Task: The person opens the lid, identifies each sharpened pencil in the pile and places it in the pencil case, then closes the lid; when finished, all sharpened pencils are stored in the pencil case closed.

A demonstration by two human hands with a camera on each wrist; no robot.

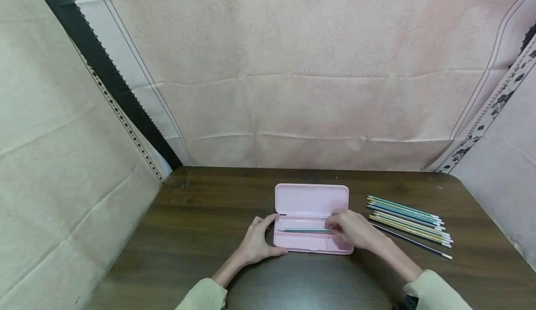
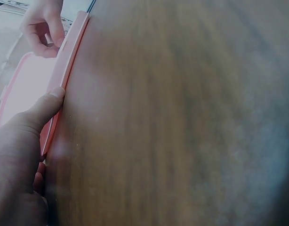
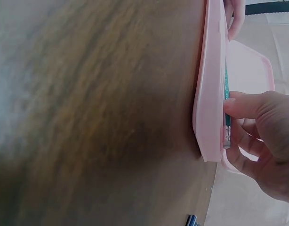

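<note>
An open pink pencil case (image 1: 311,199) lies on the table with its lid tipped back. My left hand (image 1: 257,242) grips the case's left end, thumb at the front edge and fingers by the rear corner; its thumb (image 2: 51,101) shows against the rim in the left wrist view. My right hand (image 1: 353,228) reaches over the right part of the case and pinches a teal pencil (image 1: 302,230) near its eraser end. That pencil lies lengthwise along the case's back compartment. In the right wrist view the metal ferrule (image 3: 227,133) shows beside my fingers. My right fingertips are partly hidden in the head view.
Right of the case, several pencils (image 1: 410,221) lie side by side in green, blue and yellowish tones. A dark pencil (image 1: 412,241) lies slightly apart, nearer the front. Pale cloth (image 1: 310,91) hangs behind the wooden table (image 1: 209,217) and at both sides.
</note>
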